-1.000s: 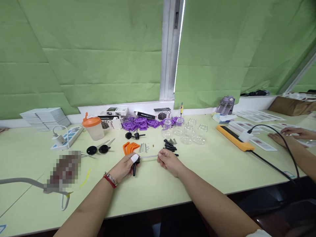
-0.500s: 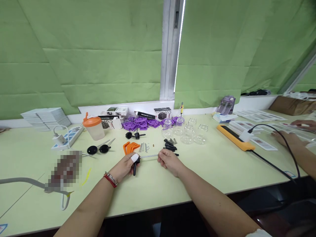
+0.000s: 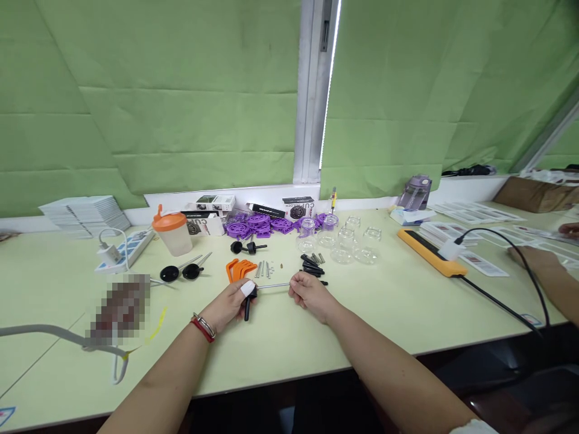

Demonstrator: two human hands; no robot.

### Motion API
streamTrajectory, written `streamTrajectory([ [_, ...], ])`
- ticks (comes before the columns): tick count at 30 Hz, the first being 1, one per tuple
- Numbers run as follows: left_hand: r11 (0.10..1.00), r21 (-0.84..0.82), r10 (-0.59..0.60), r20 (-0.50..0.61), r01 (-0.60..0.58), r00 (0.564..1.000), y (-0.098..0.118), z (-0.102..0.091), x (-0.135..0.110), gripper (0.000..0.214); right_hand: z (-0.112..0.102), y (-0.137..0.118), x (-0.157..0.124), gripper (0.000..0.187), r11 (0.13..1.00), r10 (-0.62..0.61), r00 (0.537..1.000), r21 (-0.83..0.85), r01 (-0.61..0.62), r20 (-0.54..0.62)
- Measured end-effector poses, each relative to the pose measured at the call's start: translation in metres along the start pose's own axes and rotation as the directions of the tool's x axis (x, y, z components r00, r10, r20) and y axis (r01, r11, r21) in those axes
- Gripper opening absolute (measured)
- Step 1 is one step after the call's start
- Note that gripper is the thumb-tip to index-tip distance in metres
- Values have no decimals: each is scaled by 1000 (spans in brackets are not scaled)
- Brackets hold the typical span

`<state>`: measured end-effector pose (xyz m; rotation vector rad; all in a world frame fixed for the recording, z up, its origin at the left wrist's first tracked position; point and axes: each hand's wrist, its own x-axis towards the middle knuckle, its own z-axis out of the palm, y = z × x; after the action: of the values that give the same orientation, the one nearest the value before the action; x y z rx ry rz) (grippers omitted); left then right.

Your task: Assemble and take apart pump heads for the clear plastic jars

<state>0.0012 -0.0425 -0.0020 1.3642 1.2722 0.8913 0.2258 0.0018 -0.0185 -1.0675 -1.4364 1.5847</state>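
My left hand [image 3: 234, 305] is closed around a black plastic part [image 3: 246, 309] with a stem pointing down. A thin metal rod [image 3: 274, 285] runs level from that part to my right hand [image 3: 311, 296], whose fingers pinch its far end. Just beyond my left hand lie orange angled pieces [image 3: 239, 269] and several metal pins [image 3: 263, 269]. Black tubes [image 3: 312, 265] and small springs [image 3: 320, 258] lie behind my right hand. Similar black cups with rods [image 3: 190, 272] rest to the left.
Clear glass-like cups [image 3: 346, 244] and purple plastic parts [image 3: 259, 225] stand at the back. An orange-lidded shaker [image 3: 172, 232] is at left, near a grey hanger [image 3: 49, 330]. A yellow power strip [image 3: 427, 252] with a cable lies right, beside another person's hand [image 3: 534, 260].
My hands hold the rod and black part in nearly the same place. At the far right, the other person's hands have shifted to the right.
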Motion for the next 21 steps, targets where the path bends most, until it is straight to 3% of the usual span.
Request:
streamTrajectory([
  [13,1000,12,-2,-2,2,1000,3,1,-1,41,-1,1,0,26,999,18,1000,-40,-18,-8],
  [21,1000,4,-10,-1,10,1000,1,0,0,44,-1,3,1,17,1000,6,1000,12,-5,-9],
])
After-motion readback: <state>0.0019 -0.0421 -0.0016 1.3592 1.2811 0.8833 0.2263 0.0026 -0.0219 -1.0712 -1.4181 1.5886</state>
